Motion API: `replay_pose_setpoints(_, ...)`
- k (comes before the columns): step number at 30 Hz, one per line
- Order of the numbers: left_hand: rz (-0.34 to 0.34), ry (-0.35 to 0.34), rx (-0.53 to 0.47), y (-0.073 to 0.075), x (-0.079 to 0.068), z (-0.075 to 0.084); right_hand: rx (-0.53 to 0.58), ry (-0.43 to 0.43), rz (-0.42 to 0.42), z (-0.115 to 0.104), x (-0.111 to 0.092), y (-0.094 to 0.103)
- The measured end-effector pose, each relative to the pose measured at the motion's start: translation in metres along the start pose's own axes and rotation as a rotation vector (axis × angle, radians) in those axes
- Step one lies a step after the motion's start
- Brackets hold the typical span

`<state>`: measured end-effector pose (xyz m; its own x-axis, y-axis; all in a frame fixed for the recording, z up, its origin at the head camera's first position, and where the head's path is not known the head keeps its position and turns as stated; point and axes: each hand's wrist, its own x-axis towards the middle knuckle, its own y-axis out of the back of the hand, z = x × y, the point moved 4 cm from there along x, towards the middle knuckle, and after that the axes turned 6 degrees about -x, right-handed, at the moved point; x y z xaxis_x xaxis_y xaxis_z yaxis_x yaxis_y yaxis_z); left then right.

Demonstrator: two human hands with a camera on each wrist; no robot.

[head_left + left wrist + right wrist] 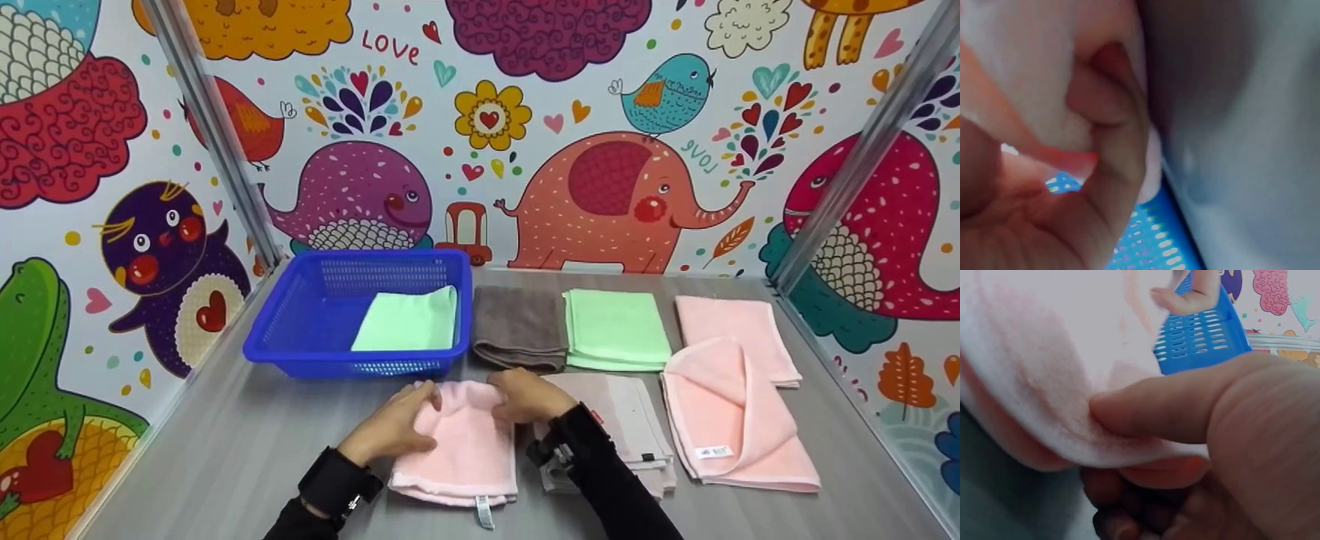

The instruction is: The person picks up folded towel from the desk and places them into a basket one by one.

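A folded pink towel (pixel 472 454) lies on the table in front of me, with a white tag (pixel 484 512) sticking out at its near edge. My left hand (pixel 391 427) grips the towel's far left side; the left wrist view shows a finger (pixel 1120 140) curled against the cloth. On the far right corner my right hand (pixel 529 397) pinches the same towel. In the right wrist view the thumb (pixel 1151 405) presses on top while the other fingers are under the edge. Part of the towel's far edge is raised a little.
Behind the hands stands a blue basket (pixel 315 364) with a green towel (pixel 405 322) inside. To its right lie a brown towel (pixel 519 322) and a green towel (pixel 619 330). Beige-grey towels (pixel 622 412) and two pink towels (pixel 735 412) (pixel 739 330) are at the right.
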<state>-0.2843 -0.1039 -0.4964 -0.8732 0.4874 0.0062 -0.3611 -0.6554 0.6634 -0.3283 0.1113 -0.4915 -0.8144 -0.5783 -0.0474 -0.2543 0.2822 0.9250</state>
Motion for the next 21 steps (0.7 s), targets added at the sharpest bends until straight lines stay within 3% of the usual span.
replay_pose_setpoints(4,0.001,-0.022,0.027,0.004,-0.001,0.009,0.057,-0.018,-0.057,0.002,-0.004,0.007)
replay_pose_setpoints(7,-0.009,-0.063,0.021,0.010,-0.002,0.019,0.081,0.019,-0.057,0.003,-0.007,0.017)
replay_pose_setpoints(14,-0.009,-0.184,0.034,0.030,-0.013,0.038,0.127,0.124,0.040,-0.002,-0.020,0.046)
replay_pose_setpoints(17,0.027,-0.231,0.038,0.042,-0.020,0.044,0.186,0.152,0.078,-0.009,-0.024,0.057)
replay_pose_setpoints(21,0.085,-0.237,0.017,0.060,-0.027,0.050,0.259,0.158,0.129,-0.014,-0.025,0.069)
